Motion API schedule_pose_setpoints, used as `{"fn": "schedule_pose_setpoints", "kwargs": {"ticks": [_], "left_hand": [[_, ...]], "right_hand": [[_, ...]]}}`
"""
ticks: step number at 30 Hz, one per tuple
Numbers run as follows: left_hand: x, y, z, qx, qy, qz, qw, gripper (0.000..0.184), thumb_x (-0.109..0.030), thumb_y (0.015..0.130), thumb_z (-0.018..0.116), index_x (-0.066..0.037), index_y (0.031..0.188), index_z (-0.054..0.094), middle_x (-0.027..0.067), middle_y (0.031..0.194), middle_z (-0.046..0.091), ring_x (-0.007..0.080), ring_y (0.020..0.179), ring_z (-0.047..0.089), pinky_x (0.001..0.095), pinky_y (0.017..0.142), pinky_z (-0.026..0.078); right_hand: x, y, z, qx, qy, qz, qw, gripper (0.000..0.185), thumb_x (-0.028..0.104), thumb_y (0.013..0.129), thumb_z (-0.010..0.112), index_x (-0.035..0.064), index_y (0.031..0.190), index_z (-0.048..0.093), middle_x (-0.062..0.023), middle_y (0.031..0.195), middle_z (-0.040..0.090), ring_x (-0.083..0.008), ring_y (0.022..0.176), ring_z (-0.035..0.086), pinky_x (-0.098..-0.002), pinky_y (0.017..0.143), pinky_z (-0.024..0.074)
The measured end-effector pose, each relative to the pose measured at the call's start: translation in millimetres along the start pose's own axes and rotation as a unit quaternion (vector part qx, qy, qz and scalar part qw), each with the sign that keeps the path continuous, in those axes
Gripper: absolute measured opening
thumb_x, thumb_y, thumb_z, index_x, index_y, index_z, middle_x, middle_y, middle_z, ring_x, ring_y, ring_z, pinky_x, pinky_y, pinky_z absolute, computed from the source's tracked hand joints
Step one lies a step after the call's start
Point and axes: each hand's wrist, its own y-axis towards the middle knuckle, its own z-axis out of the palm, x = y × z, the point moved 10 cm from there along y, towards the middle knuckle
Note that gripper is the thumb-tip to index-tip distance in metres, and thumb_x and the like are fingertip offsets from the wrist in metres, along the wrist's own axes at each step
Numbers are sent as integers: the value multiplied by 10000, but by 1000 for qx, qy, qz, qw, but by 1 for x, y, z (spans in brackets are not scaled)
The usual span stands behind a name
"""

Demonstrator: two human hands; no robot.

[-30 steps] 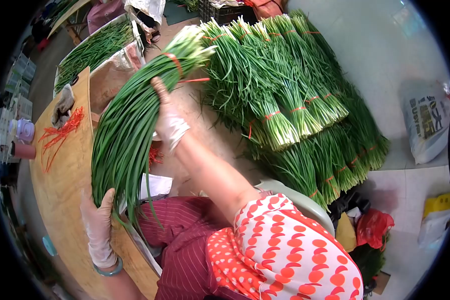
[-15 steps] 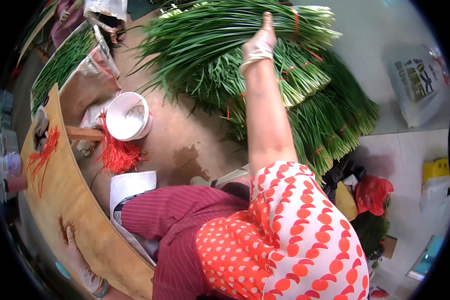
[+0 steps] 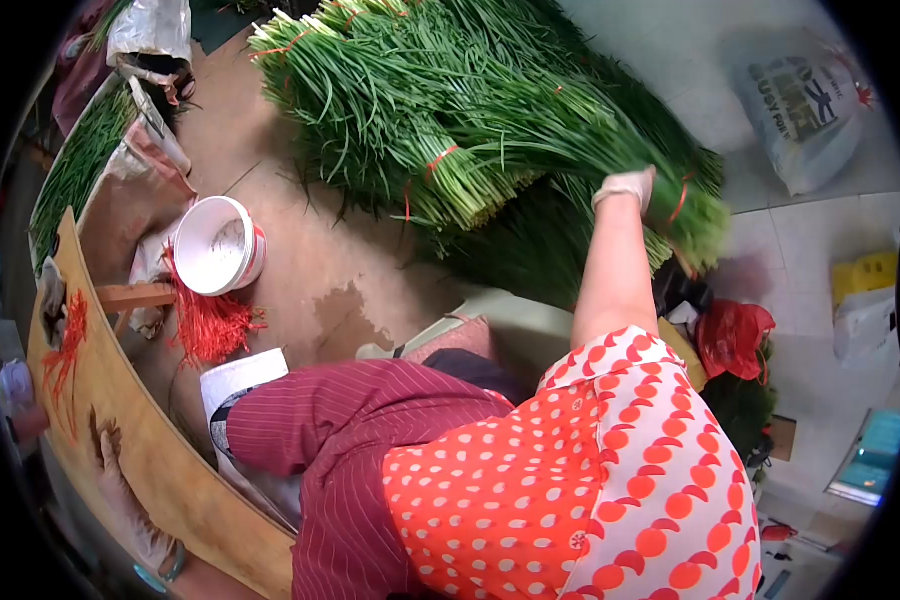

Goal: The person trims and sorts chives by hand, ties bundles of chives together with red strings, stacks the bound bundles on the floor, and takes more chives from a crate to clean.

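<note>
My right hand [image 3: 632,188], in a pale glove, grips a bunch of garlic chives [image 3: 705,222] near its red-tied cut end. The bunch lies across the right side of a pile of tied chives [image 3: 380,120], its cut ends pointing to the lower right and blurred. My fingers are partly hidden behind the wrist and leaves. On the wooden board [image 3: 185,465] at the lower left rests my left hand [image 3: 113,470], gloved, fingers loosely stretched and nothing in them. Red ties [image 3: 67,350] lie farther up the board.
A white bucket [image 3: 210,255] stands on the floor beside a hank of red ties [image 3: 213,325]. Behind it, a cloth-lined container [image 3: 120,195] holds loose chives. Plastic bags, one white [image 3: 805,130] and one red [image 3: 732,335], sit at the right. Another person's sleeve [image 3: 75,75] shows top left.
My right hand has carried the chive bunch from the top of the pile down to the right and turned it, cut ends now lower right. My left hand stays on the board.
</note>
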Motion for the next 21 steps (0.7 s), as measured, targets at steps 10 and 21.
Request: {"fn": "schedule_pose_setpoints", "kwargs": {"ticks": [10, 21], "left_hand": [[27, -32, -16, -36, 30, -27, 999, 412, -174, 971, 443, -61, 1366, 408, 123, 1214, 536, 183, 1056, 535, 292, 933, 415], [96, -81, -43, -105, -22, -83, 991, 410, -141, 961, 455, -33, 1355, 417, 85, 1272, 508, 139, 1008, 515, 260, 890, 419]], "right_hand": [[115, -71, 127, 214, 47, -192, 957, 342, 332, 839, 556, 169, 1127, 641, 2, 1184, 610, -176, 1087, 577, -334, 902, 460], [17, 9, -37, -252, 756, 207, 567, 276, 257, 830, 626, 82, 1040, 663, -95, 999, 676, -244, 882, 629, -359, 812, 471]]}}
